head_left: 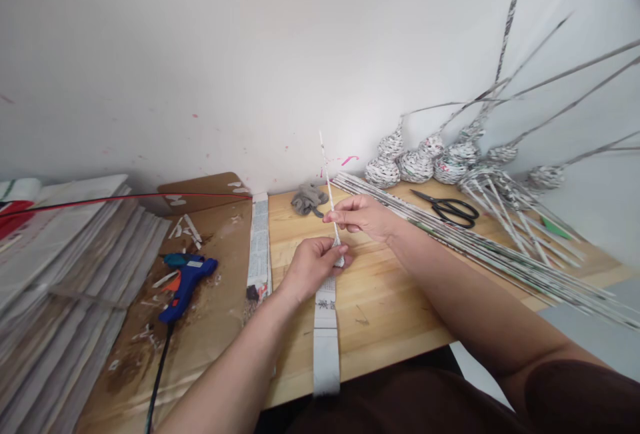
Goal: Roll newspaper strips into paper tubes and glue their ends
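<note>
A strip of newspaper hangs down over the table's front edge, its upper end rolled into a thin paper tube that points up and slightly left. My left hand is closed around the spot where the flat strip meets the tube, with the thumb on top. Higher on the tube, the fingertips of my right hand pinch it. Just behind the hands lies a crumpled grey cloth. Part of the rolled section is hidden by my left fingers.
A blue glue gun lies on stained cardboard, left of a newspaper strip stack. Piled newspapers stand far left. To the right are long paper tubes, black scissors and several woven paper gourds by the wall.
</note>
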{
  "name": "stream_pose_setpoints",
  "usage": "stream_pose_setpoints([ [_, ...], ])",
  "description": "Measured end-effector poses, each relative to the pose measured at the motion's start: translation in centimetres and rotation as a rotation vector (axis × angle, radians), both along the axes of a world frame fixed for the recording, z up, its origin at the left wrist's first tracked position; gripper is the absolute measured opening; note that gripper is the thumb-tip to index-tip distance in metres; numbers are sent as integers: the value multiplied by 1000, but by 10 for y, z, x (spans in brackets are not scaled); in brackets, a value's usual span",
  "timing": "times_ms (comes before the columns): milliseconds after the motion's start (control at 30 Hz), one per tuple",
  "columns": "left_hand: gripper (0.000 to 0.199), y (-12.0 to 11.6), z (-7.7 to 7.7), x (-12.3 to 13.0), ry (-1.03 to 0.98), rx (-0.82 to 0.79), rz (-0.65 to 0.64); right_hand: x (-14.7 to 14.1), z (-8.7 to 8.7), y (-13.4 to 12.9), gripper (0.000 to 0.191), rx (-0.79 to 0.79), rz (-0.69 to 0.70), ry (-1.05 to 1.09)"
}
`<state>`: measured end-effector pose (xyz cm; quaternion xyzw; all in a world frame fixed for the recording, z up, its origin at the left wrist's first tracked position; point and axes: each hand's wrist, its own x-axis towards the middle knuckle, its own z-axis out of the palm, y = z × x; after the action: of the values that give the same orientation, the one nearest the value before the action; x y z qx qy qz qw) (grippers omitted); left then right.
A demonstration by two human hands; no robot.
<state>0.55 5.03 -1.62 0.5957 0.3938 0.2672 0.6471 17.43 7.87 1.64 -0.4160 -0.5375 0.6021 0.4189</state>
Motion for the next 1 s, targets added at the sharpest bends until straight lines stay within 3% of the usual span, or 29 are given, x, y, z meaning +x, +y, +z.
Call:
stream_pose_setpoints([
  [333, 30, 0, 0, 0, -44, 0, -9, -4, 3, -1, 30, -2, -78, -25],
  [500, 30, 4, 2, -2, -72, -23, 44, -1, 0, -2, 28, 49, 113, -150],
  [733, 42, 9, 6, -8, 29, -22, -13, 6, -15, 7, 31, 40, 161, -87],
  [800, 50, 12, 9, -11, 123, -10, -22, 10, -19, 11, 31, 34, 169, -62],
  [900, 58, 19, 20, -18, 222, 11, 63, 13, -24, 16, 32, 26, 160, -18],
  [1000, 46, 30, 34, -22, 262, 142, 132, 13, -30, 19, 33, 21, 166, 34],
])
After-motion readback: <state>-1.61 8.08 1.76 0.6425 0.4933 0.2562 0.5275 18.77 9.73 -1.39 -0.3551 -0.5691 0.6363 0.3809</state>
